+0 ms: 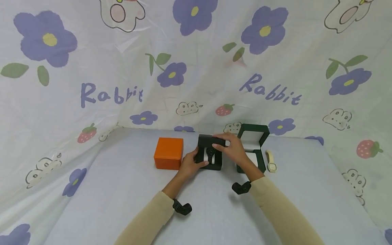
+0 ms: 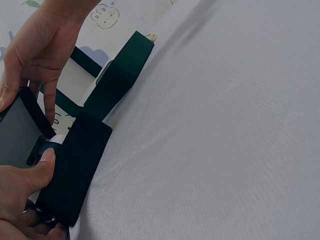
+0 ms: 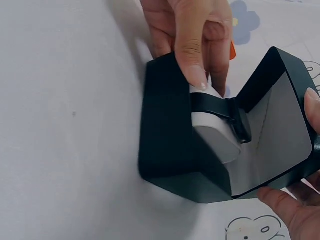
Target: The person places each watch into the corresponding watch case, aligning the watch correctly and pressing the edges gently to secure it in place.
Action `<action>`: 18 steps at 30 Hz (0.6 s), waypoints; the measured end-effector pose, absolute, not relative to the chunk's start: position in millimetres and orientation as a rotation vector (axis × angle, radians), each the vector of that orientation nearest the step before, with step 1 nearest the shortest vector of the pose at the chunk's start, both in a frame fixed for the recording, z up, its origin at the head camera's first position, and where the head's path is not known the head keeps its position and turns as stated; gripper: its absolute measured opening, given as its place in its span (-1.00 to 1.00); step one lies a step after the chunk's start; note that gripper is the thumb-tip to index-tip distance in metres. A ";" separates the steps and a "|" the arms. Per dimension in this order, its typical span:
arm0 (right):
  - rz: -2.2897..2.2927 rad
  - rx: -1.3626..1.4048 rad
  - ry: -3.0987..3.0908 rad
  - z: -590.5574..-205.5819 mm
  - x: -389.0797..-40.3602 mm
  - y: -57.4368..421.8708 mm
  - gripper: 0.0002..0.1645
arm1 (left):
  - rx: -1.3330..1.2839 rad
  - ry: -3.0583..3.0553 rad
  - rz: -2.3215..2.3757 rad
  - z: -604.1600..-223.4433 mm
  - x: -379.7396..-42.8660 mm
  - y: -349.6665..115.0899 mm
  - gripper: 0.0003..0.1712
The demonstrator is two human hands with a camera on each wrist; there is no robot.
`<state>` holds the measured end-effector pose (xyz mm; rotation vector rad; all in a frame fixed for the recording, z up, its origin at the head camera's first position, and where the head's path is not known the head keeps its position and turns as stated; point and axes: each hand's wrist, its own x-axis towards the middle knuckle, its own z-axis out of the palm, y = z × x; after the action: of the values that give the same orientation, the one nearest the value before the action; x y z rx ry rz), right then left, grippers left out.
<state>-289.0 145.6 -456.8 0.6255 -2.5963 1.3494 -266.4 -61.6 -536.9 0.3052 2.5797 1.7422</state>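
A dark watch box (image 1: 217, 166) stands on the table with its lid (image 1: 205, 140) raised. Inside it a black watch (image 1: 210, 152) is wrapped around a white cushion (image 3: 217, 140). My left hand (image 1: 190, 165) grips the base from the left, with the thumb over the front rim near the watch, as the left wrist view shows. My right hand (image 1: 233, 147) holds the lid at its right side, thumb on one face and fingers behind. The lid stands at a slant over the base, its pale lining (image 3: 285, 130) showing in the right wrist view.
An orange box (image 1: 168, 153) sits left of the watch box. To the right stands an open green box (image 1: 261, 160) with a pale interior, partly behind my right arm. A gold watch (image 1: 271, 166) lies beside it. A patterned curtain (image 1: 196, 92) hangs behind the table.
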 end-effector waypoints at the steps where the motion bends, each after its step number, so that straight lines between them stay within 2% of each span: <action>1: 1.348 0.633 -2.586 -458.2 -288.9 146.2 -0.51 | 0.311 2.582 1.736 -536.8 -267.5 -61.7 -0.02; 18: 1.398 0.652 -2.558 -479.3 -280.7 149.8 -0.51 | 0.263 2.628 1.675 -537.3 -268.3 -60.5 -0.03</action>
<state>-280.7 149.8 -479.3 0.6521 -2.5583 1.3981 -268.3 -60.5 -537.3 0.2628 2.6280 1.6754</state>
